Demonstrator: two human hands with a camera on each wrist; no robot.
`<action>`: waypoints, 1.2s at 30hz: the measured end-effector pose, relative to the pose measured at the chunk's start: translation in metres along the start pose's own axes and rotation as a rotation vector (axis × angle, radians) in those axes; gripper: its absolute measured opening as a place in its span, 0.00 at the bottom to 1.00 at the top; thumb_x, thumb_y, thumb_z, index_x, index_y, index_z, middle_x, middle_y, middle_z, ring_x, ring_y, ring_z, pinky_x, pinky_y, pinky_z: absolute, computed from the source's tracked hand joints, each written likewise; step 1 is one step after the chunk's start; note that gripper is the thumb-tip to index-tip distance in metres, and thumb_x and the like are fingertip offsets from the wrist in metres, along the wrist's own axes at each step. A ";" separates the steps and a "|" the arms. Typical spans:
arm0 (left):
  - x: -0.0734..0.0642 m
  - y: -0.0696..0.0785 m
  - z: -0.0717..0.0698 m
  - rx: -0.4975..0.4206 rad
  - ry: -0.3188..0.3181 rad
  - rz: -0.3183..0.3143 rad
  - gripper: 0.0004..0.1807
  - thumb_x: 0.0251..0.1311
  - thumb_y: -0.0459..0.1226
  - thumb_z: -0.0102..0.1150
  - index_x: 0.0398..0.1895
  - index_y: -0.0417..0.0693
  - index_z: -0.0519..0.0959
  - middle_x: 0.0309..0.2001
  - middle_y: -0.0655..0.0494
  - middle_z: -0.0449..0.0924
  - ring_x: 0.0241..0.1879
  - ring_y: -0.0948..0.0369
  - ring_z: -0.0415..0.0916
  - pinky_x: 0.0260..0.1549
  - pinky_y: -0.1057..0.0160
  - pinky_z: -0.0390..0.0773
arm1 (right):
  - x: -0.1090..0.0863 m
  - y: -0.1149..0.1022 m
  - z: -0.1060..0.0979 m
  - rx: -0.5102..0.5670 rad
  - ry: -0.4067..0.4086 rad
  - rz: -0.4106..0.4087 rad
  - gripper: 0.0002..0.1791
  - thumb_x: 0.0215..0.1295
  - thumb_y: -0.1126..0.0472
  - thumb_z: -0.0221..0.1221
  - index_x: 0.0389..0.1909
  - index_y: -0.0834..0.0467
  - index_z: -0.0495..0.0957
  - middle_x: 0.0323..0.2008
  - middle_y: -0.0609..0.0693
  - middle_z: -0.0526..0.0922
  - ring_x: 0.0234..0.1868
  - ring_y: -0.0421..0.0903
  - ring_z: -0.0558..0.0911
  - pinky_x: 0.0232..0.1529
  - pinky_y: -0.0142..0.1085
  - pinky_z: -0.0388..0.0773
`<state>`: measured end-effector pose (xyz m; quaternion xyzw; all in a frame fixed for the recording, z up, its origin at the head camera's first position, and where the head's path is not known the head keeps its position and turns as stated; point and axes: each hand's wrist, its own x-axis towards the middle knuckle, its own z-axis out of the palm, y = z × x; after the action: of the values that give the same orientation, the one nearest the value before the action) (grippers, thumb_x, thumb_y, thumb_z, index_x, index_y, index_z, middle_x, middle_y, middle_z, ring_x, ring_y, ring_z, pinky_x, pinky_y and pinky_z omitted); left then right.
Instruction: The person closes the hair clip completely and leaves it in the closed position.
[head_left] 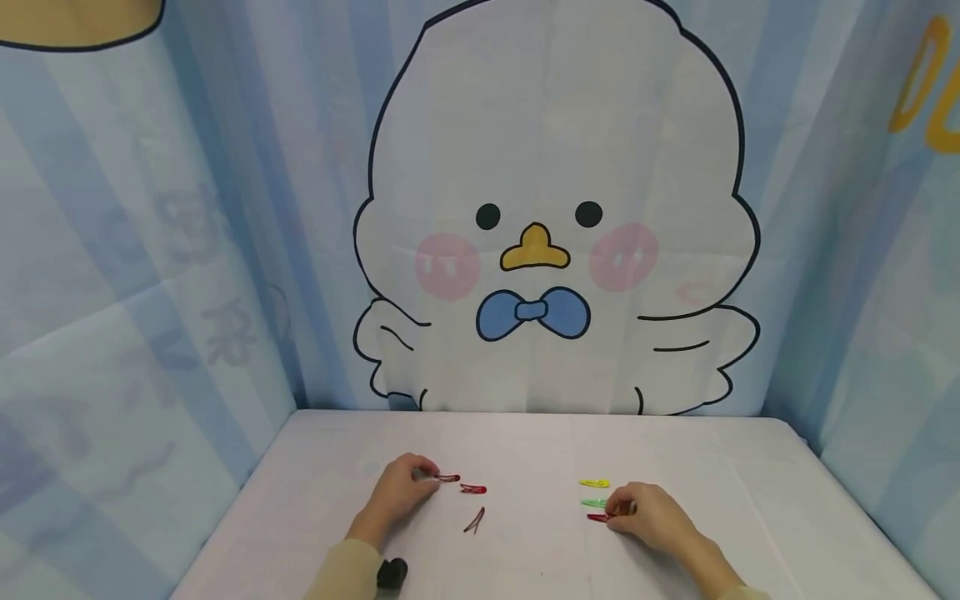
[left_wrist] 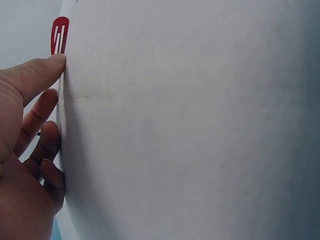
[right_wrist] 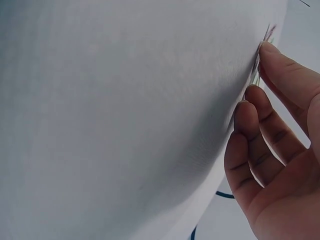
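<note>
At the left side of the table, my left hand (head_left: pixel 405 487) pinches the end of a red snap hair clip (left_wrist: pixel 60 35), its slotted wide end sticking out past the thumb. Just beside it lie a second red hair clip (head_left: pixel 473 489) and, nearer me, a dark red one with its prongs spread apart (head_left: pixel 475 521). Over on the right, my right hand (head_left: pixel 654 518) pinches another red hair clip (head_left: pixel 597 517) low at the tabletop, thumb and fingertips covering much of it. Behind that clip a green hair clip (head_left: pixel 594 502) and a yellow one (head_left: pixel 595 483) lie in a column.
A white cloth covers the table (head_left: pixel 540 450). Near my left sleeve sits a black object (head_left: pixel 392 573), partly hidden. Printed curtains (head_left: pixel 547 150) with a cartoon chick stand behind the table's far edge and along both sides.
</note>
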<state>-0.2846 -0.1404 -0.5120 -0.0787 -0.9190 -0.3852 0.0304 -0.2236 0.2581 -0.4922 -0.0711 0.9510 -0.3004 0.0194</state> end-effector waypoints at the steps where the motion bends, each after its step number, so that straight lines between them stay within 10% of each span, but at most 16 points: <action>1: 0.000 0.000 0.000 0.001 -0.001 0.003 0.07 0.58 0.32 0.71 0.38 0.47 0.84 0.40 0.56 0.78 0.42 0.55 0.73 0.47 0.48 0.73 | 0.000 0.000 0.000 0.006 0.004 0.004 0.09 0.54 0.63 0.74 0.29 0.50 0.83 0.25 0.43 0.73 0.28 0.43 0.70 0.32 0.38 0.67; 18: -0.001 0.003 -0.003 -0.026 -0.050 -0.017 0.07 0.57 0.32 0.70 0.34 0.48 0.80 0.36 0.57 0.76 0.36 0.57 0.70 0.38 0.55 0.71 | -0.003 -0.005 -0.008 0.073 0.054 0.060 0.05 0.58 0.62 0.71 0.33 0.51 0.85 0.27 0.42 0.76 0.28 0.43 0.72 0.30 0.37 0.69; 36: -0.016 0.013 -0.010 -0.174 0.050 0.010 0.05 0.60 0.31 0.68 0.36 0.45 0.81 0.34 0.58 0.79 0.33 0.58 0.68 0.34 0.59 0.69 | -0.006 -0.032 -0.013 0.161 0.113 0.004 0.08 0.60 0.59 0.71 0.38 0.53 0.85 0.29 0.41 0.78 0.28 0.43 0.72 0.28 0.35 0.68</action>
<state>-0.2663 -0.1411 -0.4980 -0.0761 -0.8805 -0.4654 0.0481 -0.2146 0.2406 -0.4633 -0.0503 0.9235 -0.3792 -0.0278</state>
